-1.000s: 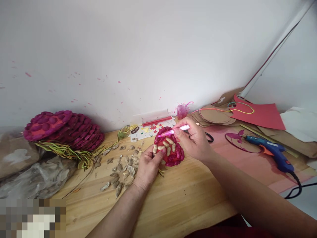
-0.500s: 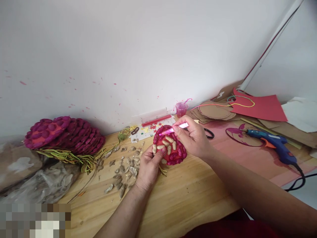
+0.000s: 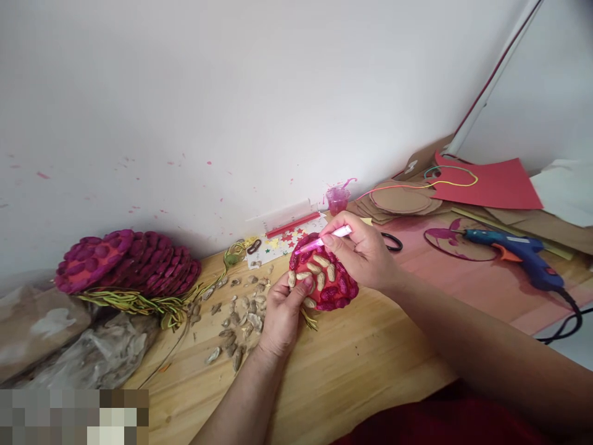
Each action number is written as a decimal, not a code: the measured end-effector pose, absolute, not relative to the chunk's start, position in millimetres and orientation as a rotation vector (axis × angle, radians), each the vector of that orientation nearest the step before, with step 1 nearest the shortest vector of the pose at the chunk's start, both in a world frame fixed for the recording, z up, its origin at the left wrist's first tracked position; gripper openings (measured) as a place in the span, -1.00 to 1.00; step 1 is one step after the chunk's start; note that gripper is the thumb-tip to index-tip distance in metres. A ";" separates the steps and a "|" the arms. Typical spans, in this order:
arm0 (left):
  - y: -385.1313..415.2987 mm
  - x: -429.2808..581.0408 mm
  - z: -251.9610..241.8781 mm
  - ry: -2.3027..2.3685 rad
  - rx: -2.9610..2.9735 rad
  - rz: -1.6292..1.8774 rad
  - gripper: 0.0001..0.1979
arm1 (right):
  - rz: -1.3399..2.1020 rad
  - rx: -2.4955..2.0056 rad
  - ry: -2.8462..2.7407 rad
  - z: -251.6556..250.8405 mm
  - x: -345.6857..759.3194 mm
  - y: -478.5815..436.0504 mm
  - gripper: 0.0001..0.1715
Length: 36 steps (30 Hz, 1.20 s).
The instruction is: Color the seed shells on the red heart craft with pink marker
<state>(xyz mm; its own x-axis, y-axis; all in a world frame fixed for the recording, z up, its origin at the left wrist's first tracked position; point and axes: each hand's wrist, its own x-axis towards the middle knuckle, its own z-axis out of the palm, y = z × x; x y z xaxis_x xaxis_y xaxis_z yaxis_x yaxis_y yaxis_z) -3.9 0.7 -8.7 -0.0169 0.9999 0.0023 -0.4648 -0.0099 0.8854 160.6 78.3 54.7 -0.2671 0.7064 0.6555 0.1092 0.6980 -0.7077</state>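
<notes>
My left hand [image 3: 283,309] is closed on the lower left edge of a round red disc [image 3: 330,285], its thumb on the front face. Peanuts in their shells cover the disc: those around the rim are painted magenta, while several plain peanuts [image 3: 319,269] sit in the middle and at the left. Yellow-green cords hang from its lower edge. In my right hand [image 3: 361,250] a white-handled paintbrush [image 3: 336,234] is pinched, its pink-stained end against the disc's upper left rim. Loose peanuts and shells [image 3: 245,312] lie on the table left of my left hand.
Finished-looking magenta discs [image 3: 130,262] are stacked at left, above a plastic bag [image 3: 99,352]. A cup of pink paint [image 3: 338,201] stands by the wall. Star stickers [image 3: 287,238] lie behind the disc. At right are cardboard circles [image 3: 401,198], red paper [image 3: 491,185] and a blue glue gun [image 3: 523,253].
The view has shifted slightly, so everything sits a little differently in the picture. Both hands keep their holds, and the brush end stays at the disc's upper left rim.
</notes>
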 end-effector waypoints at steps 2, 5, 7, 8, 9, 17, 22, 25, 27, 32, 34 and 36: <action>0.8 -3.3 -7.5 0.846 0.825 1.419 -0.77 | 0.626 -0.663 -1.772 56.0 161.1 79.0 -0.92; 1.4 -1.9 -4.0 0.847 0.798 1.421 -0.76 | 0.597 -0.672 -1.761 57.8 162.1 79.7 -0.94; 1.7 -1.4 -2.2 0.859 0.789 1.421 -0.75 | 0.600 -0.653 -1.772 58.7 162.5 79.1 -0.94; 1.8 -1.4 -1.6 0.866 0.786 1.422 -0.74 | 0.602 -0.643 -1.783 58.9 162.6 78.7 -0.93; 1.7 -1.6 -1.4 0.872 0.783 1.420 -0.73 | 0.601 -0.636 -1.790 58.9 162.6 78.3 -0.93; 0.9 -3.6 -3.4 0.855 0.779 1.404 -0.74 | 0.567 -0.622 -1.781 58.4 162.5 78.4 -0.94; 1.7 -4.4 -3.8 0.864 0.798 1.399 -0.74 | 0.567 -0.629 -1.815 59.9 162.6 77.5 -0.93; 2.2 -4.2 -3.4 0.871 0.789 1.406 -0.72 | 0.553 -0.661 -1.802 59.1 162.4 77.6 -0.94; 2.5 -3.9 -2.9 0.870 0.778 1.408 -0.72 | 0.567 -0.657 -1.787 58.1 162.4 77.9 -0.94; 2.2 -4.4 -2.6 0.864 0.782 1.407 -0.75 | 0.565 -0.622 -1.815 58.7 162.6 78.3 -0.94; 1.7 -4.9 -2.9 0.877 0.780 1.409 -0.75 | 0.523 -0.637 -1.826 60.1 162.5 78.0 -0.94; 1.4 -5.0 -2.9 0.886 0.774 1.414 -0.75 | 0.499 -0.642 -1.824 61.4 162.3 77.4 -0.93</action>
<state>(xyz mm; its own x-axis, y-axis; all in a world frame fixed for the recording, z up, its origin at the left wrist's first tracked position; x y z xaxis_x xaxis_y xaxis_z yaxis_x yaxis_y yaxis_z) -5.0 1.4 -2.9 -0.0413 0.9976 -0.0551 -0.4844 0.0282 0.8744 162.3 77.4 61.4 -0.2674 0.6423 0.7183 0.1874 0.7658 -0.6151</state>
